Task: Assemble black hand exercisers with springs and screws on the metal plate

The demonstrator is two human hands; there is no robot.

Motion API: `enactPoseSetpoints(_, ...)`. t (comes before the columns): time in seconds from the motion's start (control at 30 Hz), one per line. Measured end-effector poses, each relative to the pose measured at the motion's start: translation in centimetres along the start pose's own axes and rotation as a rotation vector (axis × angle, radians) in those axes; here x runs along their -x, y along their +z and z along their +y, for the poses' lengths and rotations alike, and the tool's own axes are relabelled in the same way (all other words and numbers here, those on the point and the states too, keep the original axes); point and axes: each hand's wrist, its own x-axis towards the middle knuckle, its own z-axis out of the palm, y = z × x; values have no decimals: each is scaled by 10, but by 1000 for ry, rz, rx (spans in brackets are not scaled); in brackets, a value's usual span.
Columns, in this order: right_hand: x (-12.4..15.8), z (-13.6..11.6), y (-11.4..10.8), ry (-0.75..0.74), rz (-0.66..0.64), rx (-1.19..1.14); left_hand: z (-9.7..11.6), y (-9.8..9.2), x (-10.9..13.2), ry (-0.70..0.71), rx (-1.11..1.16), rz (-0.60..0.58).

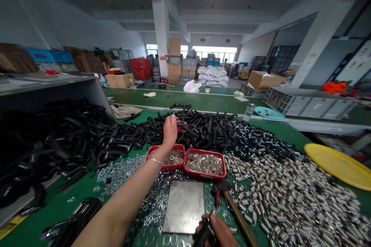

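My left hand (170,128) reaches forward over the heap of black plastic parts (214,127). Its fingers are closed on a black handle-like part (189,129) at the near side of the heap. Low in the view, my right hand (219,232) grips another black part (205,233), cut off by the bottom edge; a small metal tip shows by the thumb. Just beyond this hand lies a bare metal plate (184,206). A hammer (236,208) with a wooden handle rests to its right, beside a red-handled tool (217,197).
Two red trays (205,175) of small metal pieces stand mid-table. Metal sleeves (286,189) cover the right, near a yellow lid (339,166). Rings and nuts (118,173) spread leftward. Black screws (255,139) lie behind the sleeves. A grey bin (106,100) of black parts stands left.
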Motion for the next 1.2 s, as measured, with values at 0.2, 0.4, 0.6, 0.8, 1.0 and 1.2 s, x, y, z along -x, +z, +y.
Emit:
enactPoseSetpoints(0.2,6,-46,-1,-122,5,100,-20,-33,247,-537,200,-658)
enactPoseSetpoints(0.4,4,-57,-6,-414,68,617,-31,-66,333,-785,175,-616)
enactPoseSetpoints(0.6,12,-68,22,-557,-10,1009,-8,-55,236,-526,15,-398)
enactPoseSetpoints(0.8,19,-74,29,-566,-27,1141,-11,-40,243,-502,-33,-518)
enactPoseSetpoints(1.0,13,-74,29,-549,-51,1183,-20,-41,248,-451,-72,-573)
enactPoseSetpoints(1.2,5,-64,24,-552,-229,1136,-24,-41,255,-479,-79,-609)
